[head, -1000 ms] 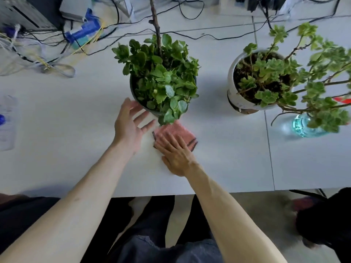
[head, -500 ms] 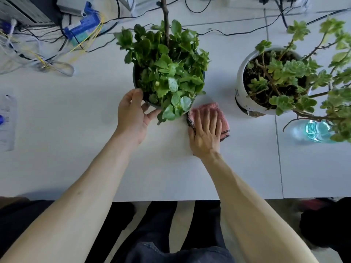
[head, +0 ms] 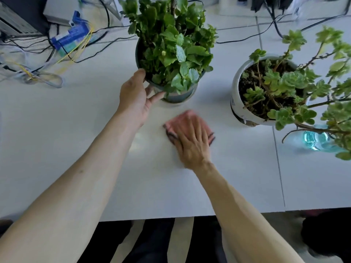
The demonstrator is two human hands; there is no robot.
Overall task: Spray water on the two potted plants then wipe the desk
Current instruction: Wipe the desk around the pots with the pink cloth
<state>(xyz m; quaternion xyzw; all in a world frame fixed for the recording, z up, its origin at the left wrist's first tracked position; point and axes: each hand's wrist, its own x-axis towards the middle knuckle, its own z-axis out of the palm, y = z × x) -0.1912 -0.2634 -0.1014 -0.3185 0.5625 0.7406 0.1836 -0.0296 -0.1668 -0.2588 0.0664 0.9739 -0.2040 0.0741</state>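
A dark-potted leafy plant stands at the middle back of the white desk. My left hand grips the near left rim of its pot, thumb over the edge. A white-potted succulent stands to the right. My right hand lies flat on a pink cloth, pressing it to the desk in front of the dark pot; most of the cloth is hidden under the hand. A turquoise spray bottle lies behind the succulent's branches at the right.
Tangled cables and a blue box crowd the back left. More black cables run along the back right. The desk's front edge runs just above my legs.
My left hand has closed on the dark pot's rim and the pot has shifted back. My right hand slid the pink cloth right, then back toward me and to the left.
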